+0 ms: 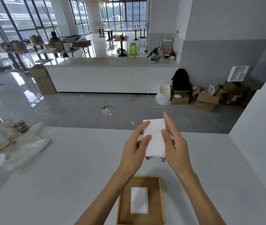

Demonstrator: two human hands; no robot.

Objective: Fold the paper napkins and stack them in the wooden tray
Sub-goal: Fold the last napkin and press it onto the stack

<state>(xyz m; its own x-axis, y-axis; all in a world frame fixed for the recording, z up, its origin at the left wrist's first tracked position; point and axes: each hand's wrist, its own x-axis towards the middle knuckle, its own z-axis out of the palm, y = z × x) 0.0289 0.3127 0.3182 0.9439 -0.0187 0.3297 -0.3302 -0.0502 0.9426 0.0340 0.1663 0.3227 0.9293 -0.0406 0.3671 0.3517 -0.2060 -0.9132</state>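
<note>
- Head view: the left hand (134, 149) and the right hand (174, 146) are holding a folded white napkin (155, 140) up in the air between them, above the white table (80, 168).
- The left hand is gripping the napkin's left edge, thumb lying across the front, other fingers curling behind it; fingertips are peeking out under the bottom fold.
- The right hand is pinching the right edge with the thumb on the front, while its index finger is pointing straight up, clear of the paper.
- The wooden tray (161, 200) is sitting on the table near the person, below the forearms.
- A stack of folded napkins (139, 202) is lying flat in the tray, roughly in its middle, lengthwise.
- Clear plastic bags (31, 150) and paper cups (21, 126) are sitting at the table's far left, well apart from the tray.
</note>
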